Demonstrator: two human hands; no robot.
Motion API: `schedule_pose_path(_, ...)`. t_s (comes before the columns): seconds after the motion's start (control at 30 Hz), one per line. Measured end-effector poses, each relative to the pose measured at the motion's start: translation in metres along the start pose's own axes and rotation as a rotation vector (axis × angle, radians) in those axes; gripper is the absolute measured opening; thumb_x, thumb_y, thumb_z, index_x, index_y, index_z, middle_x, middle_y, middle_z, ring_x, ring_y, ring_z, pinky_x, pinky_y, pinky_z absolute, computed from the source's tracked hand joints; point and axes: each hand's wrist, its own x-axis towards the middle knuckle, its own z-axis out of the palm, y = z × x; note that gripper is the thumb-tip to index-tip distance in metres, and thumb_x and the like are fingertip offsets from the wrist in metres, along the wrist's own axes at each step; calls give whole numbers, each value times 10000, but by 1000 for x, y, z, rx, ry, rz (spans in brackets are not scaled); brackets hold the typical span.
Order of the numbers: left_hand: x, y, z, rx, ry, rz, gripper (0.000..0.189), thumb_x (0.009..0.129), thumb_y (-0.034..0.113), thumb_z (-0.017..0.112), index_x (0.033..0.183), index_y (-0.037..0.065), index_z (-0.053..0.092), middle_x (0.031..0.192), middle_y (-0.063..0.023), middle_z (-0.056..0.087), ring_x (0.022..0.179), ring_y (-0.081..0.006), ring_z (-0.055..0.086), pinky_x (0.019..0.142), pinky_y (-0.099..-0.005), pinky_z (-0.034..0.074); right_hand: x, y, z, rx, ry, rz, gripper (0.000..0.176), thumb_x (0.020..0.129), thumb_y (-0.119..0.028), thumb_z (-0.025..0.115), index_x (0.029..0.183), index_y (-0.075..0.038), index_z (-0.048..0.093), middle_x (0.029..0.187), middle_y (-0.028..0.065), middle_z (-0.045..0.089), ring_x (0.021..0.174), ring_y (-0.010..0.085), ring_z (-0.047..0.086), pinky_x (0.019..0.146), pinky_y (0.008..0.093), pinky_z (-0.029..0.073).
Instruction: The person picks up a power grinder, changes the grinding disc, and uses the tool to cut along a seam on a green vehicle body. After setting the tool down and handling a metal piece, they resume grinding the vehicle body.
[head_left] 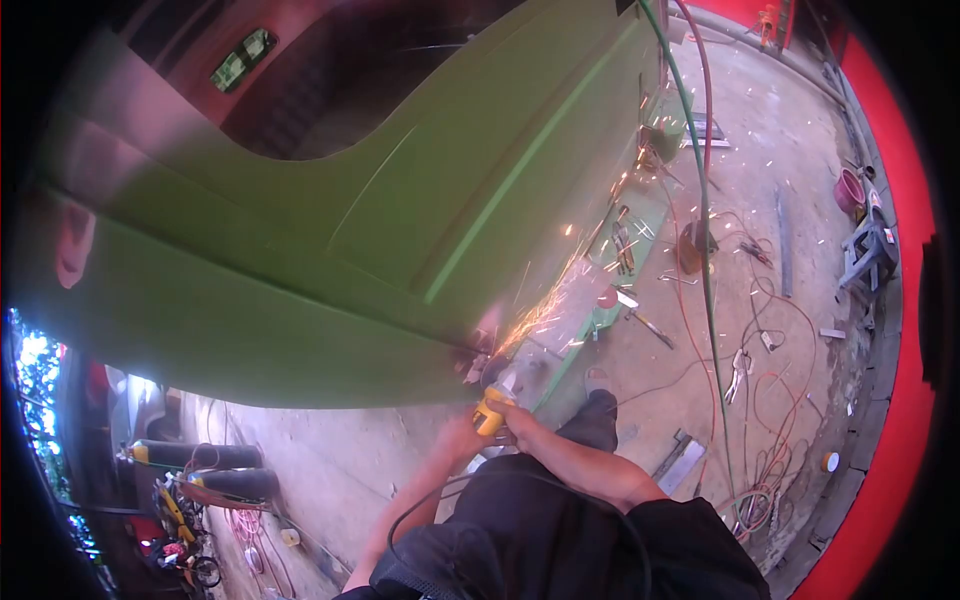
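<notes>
Black clothing (515,535) is closest. The left hand (461,436) and right hand (518,424) grip a yellow angle grinder (489,413) at the edge of a green vehicle body (290,270). Orange sparks (545,315) spray beyond; hoses and tools litter the concrete floor (660,375).

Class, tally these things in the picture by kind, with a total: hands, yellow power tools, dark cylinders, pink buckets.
Hands: 2 (left hand, right hand)
Yellow power tool: 1
Dark cylinders: 2
Pink bucket: 1
Total: 6
</notes>
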Motion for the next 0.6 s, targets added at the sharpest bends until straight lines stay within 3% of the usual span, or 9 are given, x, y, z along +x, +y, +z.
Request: schedule_pose_path(0.6, 0, -2, 3, -7, 21, 8, 887, 645, 493, 761, 1330, 20, 457, 1020, -277, 660, 962, -437, 637, 844, -488, 514, -6, -3, 1, -15, 31, 8, 563, 881, -451, 635, 1281, -78, 501, 1106, 165, 641, 931, 322, 678, 798, 440, 574)
